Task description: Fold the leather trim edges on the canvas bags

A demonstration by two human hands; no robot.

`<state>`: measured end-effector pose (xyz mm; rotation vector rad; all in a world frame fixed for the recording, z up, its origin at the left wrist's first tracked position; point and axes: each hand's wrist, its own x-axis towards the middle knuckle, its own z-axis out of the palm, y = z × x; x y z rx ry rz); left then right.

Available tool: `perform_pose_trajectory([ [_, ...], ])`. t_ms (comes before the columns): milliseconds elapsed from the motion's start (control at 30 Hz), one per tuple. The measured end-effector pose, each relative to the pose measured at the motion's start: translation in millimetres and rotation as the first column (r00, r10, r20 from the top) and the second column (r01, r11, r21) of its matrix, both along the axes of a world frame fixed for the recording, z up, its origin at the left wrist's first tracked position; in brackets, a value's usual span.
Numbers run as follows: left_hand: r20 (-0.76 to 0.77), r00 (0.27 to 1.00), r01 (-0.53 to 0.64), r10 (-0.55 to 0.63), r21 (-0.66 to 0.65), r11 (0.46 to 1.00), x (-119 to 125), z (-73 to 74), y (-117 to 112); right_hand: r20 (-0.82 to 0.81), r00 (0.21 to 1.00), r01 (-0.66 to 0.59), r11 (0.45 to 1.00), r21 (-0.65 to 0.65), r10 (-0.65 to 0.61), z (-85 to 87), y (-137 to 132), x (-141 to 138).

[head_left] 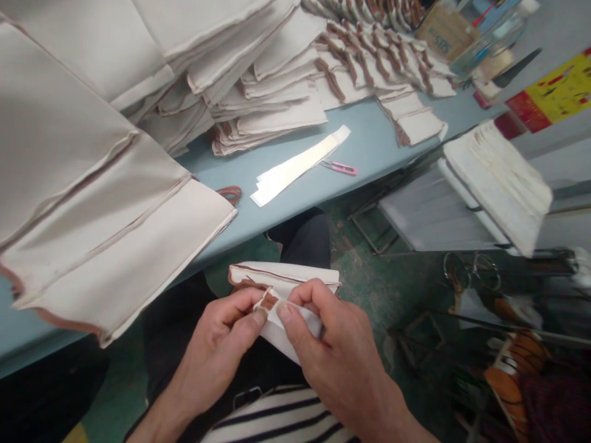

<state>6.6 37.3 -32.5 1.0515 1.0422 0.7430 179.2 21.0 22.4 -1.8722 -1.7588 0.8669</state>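
A folded cream cloth piece with brown stitched edging [286, 277] lies over my lap. My left hand [217, 351] pinches its near corner from the left, thumb and fingers closed on the fabric. My right hand [337, 351] pinches the same corner from the right, thumb pressed on the cloth. Both thumbs almost touch at the corner. The lower part of the cloth is hidden under my hands.
A blue table [369, 141] carries large stacks of cream cloth pieces [115, 203], more stacks [272, 98] at the back, a long white strip [295, 166] and pink thread snips [339, 167]. A white stack [498, 178] sits on a grey stand at right, with scissors [466, 271] below.
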Motion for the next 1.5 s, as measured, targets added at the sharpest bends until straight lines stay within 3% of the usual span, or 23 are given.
perform_pose_trajectory([
  [267, 0.023, 0.998, -0.050, 0.051, -0.041, 0.998, 0.8, -3.5, -3.3, 0.066, 0.996, 0.059, 0.992, 0.113, -0.067, -5.1, 0.5, -7.5],
  [767, 0.124, 0.990, -0.055, 0.066, -0.096, 0.994, -2.8, -14.1, -8.3, 0.171, 0.979, 0.080, 0.981, 0.177, -0.111, -15.9, 5.1, -15.7],
  [1233, -0.159, 0.977, -0.132, 0.144, 0.083, 0.988, 5.4, -1.4, -0.3, 0.187, 0.975, 0.087, 0.983, 0.159, -0.117, -18.3, 4.7, -19.7],
  [1500, -0.183, 0.961, -0.178, 0.206, 0.156, 0.972, 8.1, -0.7, -0.1, 0.230, 0.971, -0.002, 0.968, 0.252, -0.058, -15.9, 6.6, -20.3],
])
